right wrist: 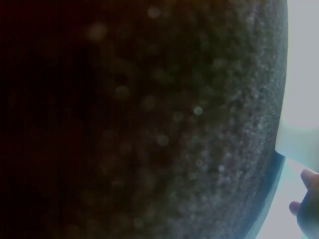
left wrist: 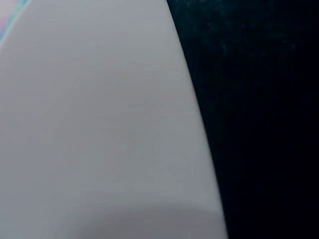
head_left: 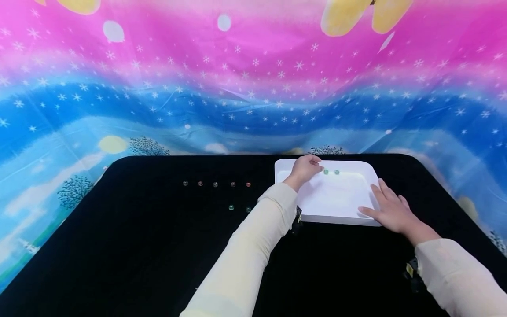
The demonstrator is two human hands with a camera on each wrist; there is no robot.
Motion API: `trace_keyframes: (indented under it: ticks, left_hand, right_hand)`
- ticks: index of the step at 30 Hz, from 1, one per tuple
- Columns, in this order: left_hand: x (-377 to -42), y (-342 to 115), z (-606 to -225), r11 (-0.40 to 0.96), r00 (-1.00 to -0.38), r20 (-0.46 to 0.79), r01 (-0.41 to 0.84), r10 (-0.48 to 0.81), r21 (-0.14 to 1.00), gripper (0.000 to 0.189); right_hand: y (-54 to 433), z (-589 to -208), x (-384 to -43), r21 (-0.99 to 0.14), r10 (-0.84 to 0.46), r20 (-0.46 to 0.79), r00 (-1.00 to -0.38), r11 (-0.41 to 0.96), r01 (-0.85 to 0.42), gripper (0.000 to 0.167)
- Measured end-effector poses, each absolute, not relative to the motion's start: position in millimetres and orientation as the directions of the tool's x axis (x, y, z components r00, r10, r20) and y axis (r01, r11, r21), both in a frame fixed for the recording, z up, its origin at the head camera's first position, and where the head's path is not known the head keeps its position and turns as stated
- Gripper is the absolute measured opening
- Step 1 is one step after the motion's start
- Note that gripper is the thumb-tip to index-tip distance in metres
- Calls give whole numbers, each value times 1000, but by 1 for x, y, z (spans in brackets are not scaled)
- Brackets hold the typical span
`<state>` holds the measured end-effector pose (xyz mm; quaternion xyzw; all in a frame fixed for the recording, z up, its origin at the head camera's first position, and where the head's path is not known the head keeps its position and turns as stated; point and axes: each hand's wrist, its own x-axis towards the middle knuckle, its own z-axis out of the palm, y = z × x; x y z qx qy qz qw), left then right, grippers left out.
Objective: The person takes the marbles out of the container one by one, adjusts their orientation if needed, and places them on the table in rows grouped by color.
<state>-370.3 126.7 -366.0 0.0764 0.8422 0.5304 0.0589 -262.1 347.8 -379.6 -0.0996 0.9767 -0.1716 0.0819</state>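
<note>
A shallow white tray (head_left: pixel 340 198) lies on the black cloth at the back right. My left hand (head_left: pixel 306 169) is over its back left part, fingers bent and bunched, the fingertips right beside a green glass marble (head_left: pixel 326 171). A second green marble (head_left: pixel 337 172) sits just to the right, also inside the tray. I cannot tell whether the left fingers pinch a marble. My right hand (head_left: pixel 390 211) rests on the tray's right side near the front corner, fingers extended and thumb reaching over the rim. The left wrist view shows the tray's white wall (left wrist: pixel 114 109) up close.
Left of the tray, several clear and reddish marbles (head_left: pixel 215 184) form a row on the black cloth (head_left: pixel 138 246). Nearer me lie two greenish marbles (head_left: pixel 231 207), one close beside my left sleeve (head_left: pixel 253 237). A printed pink and blue curtain (head_left: pixel 237 88) hangs behind the table.
</note>
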Motion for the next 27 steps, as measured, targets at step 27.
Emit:
trace_keyframes:
  ticks: [27]
  left_hand:
    - [-479, 157, -479, 779, -936, -7, 289, 353, 556, 45]
  right_hand:
    - [344, -377, -263, -322, -202, -132, -970, 935, -151, 92]
